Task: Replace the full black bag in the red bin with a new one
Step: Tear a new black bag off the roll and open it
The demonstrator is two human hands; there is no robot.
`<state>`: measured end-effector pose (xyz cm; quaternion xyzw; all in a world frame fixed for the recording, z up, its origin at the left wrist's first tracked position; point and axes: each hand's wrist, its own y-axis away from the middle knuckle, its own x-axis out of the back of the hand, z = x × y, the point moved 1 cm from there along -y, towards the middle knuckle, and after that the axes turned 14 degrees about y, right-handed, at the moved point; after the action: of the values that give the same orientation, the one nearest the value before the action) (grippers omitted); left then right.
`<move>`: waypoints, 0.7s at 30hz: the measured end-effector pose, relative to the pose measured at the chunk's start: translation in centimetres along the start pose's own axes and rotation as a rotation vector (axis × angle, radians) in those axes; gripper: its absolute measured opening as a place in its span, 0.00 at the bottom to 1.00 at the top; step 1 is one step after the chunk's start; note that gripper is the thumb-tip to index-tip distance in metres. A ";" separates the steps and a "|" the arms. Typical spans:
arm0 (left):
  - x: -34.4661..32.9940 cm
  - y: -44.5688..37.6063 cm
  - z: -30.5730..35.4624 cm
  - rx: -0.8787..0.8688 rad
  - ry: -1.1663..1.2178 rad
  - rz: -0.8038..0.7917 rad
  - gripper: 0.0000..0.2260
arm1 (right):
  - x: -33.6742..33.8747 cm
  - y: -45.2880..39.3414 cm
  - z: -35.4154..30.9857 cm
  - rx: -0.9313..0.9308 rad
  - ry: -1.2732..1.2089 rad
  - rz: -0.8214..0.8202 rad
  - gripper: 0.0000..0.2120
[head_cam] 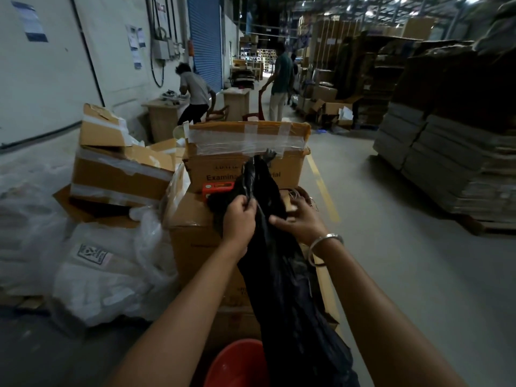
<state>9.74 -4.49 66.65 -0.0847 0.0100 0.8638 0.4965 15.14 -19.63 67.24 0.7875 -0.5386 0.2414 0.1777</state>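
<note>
Item, black bag (282,275): I am seeing it hanging long and limp above the red bin (237,364) at the bottom edge, its top raised before the taped cartons (245,160). Left hand (240,219) is pinching the upper film, fingers curled on a fold; right hand (298,219) is gripping the opposite edge, apparently working the mouth apart. Status, by my judgement: the bin is showing bare red inside, so removal looks done; opening and fitting the bag are remaining.
</note>
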 end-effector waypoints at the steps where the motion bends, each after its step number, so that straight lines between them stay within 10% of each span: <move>1: 0.2 -0.4 0.3 0.001 0.046 0.028 0.11 | -0.6 -0.1 1.0 -0.033 0.097 -0.076 0.24; 5: 2.9 -2.0 1.8 0.048 0.174 0.259 0.11 | -1.7 -1.2 4.8 -0.136 0.496 -0.017 0.05; 9: 6.6 -3.3 2.5 0.129 0.354 0.451 0.09 | -1.7 0.7 4.7 -0.183 0.227 0.085 0.09; 15: 4.8 -2.8 1.0 0.284 0.566 0.349 0.15 | -6.7 5.2 -1.3 0.134 0.109 -0.591 0.13; 21: 7.5 -1.7 1.7 0.316 0.551 0.160 0.18 | -6.1 4.3 -0.8 -0.190 -0.428 -0.169 0.13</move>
<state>7.32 2.98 67.27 -0.2363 0.2845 0.8324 0.4127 9.14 -16.11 64.45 0.8427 -0.5164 0.0016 0.1524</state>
